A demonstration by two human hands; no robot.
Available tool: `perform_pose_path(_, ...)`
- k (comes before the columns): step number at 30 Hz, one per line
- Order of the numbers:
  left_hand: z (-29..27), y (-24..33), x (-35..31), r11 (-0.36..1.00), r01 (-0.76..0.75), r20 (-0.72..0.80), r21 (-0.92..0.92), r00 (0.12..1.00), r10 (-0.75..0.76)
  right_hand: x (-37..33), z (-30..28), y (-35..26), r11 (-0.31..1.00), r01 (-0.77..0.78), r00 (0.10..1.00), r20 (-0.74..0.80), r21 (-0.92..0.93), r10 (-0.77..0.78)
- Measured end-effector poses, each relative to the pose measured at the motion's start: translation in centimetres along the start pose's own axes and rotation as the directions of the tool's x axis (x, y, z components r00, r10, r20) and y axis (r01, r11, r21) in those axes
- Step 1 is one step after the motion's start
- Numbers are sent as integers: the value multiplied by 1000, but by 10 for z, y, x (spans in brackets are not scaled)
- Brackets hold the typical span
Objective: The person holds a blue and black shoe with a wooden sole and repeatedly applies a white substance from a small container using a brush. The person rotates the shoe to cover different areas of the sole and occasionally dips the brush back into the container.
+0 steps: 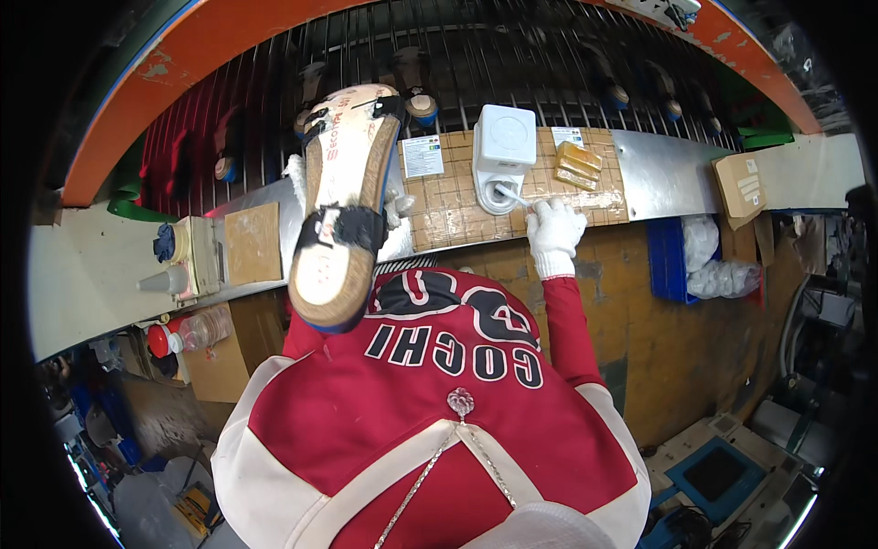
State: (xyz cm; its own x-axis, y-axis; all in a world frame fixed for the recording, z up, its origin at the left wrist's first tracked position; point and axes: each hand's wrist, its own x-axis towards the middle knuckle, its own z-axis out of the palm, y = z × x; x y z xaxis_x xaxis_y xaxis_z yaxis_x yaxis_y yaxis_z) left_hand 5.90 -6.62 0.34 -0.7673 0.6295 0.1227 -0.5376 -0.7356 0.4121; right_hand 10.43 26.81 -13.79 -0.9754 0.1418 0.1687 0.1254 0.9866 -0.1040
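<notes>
Fingers of the left hand (400, 209), gloved in white, are mostly hidden behind the sandal (322, 178); we judge them closed round it from beneath, though we cannot tell their exact placing. The sandal is raised above those fingers, sole side toward the surface (663, 174), its black straps fastened across a pale footbed. Fingers of the right hand (555, 233) are slightly parted at the surface's near edge; we cannot tell whether they pinch the white cable (512, 195) beside them. Ahead and left of them stands a white appliance (508, 142); ahead and right lie amber blocks (578, 166).

Handling, in our judgement: the sandal should prove fairly light, its sole stiff, its straps softer and more easily marked. We recommend hold at the sole's side edges, about midway, with fingers clear of straps and footbed.
</notes>
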Motion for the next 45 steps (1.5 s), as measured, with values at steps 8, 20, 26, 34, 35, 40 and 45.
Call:
perform_pose_path(8,-25,-13,-7,983,-167,-384,-75,915,126,13,-6,7,979,-85,985,161,187,55)
perform_pose_path(20,15,-30,44,886,126,-521,447,841,144,30,-150,-36,743,274,888,-458,611,49)
perform_pose_path(26,34,-35,52,740,57,-318,671,922,218,29,-185,-63,657,267,917,-395,705,52)
perform_pose_path(34,46,-31,49,555,114,-292,824,925,243,48,-185,-67,697,300,913,-408,651,-12)
perform_pose_path(35,46,-30,49,542,122,-297,832,922,248,51,-186,-68,710,297,914,-405,638,-18)
perform_pose_path(40,48,-27,49,465,126,-284,876,915,288,68,-190,-72,761,348,880,-471,547,-64)
perform_pose_path(45,39,-26,50,430,144,-288,891,912,292,81,-194,-72,784,383,849,-520,489,-90)
